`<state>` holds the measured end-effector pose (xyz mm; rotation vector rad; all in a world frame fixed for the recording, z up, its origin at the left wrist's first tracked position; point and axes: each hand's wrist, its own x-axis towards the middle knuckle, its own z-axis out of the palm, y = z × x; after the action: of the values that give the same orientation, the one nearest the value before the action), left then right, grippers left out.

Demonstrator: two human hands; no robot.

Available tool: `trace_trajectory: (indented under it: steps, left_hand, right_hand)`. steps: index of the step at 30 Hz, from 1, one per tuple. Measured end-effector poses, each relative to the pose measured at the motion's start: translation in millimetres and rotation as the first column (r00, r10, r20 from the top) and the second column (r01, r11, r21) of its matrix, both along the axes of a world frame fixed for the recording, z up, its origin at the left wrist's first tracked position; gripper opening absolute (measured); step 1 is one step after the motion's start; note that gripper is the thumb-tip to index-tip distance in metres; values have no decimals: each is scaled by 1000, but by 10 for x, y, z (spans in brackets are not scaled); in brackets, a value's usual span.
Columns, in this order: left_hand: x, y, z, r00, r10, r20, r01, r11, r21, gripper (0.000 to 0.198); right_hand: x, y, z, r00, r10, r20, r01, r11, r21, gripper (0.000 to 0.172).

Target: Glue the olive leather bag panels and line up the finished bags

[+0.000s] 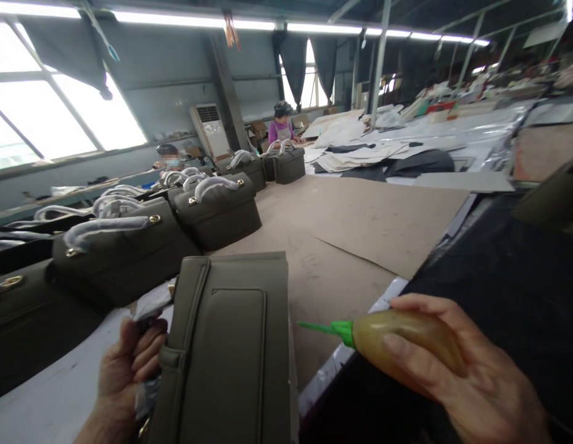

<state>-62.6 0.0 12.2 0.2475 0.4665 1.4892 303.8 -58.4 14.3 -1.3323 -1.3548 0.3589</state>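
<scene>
An olive-green handbag (230,351) stands low in the middle of the head view, its stitched front panel facing me. My left hand (126,370) grips the bag's left edge, fingers curled over a side loop and some crumpled plastic wrap. My right hand (457,370) is closed on a squeeze bottle (406,345) of yellowish glue with a green pointed nozzle. The nozzle tip points left and stops a short way from the bag's right edge.
A row of matching olive handbags (216,209) with plastic-wrapped handles runs along the left of a long cardboard-covered table (360,228). Dark fabric (499,271) lies at right. Two other people (281,126) work at the far end, beside stacked sheets.
</scene>
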Motion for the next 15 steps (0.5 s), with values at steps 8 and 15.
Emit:
trace_trajectory:
  steps: [8, 15]
  left_hand:
    - [-88, 105, -73, 869, -473, 149, 423, 864, 274, 43]
    - [-58, 147, -80, 788, -586, 189, 506, 791, 345, 43]
  right_hand:
    - [-118, 294, -56, 989, 14, 146, -35, 990, 138, 14]
    - [-86, 309, -125, 971, 10, 238, -35, 995, 98, 17]
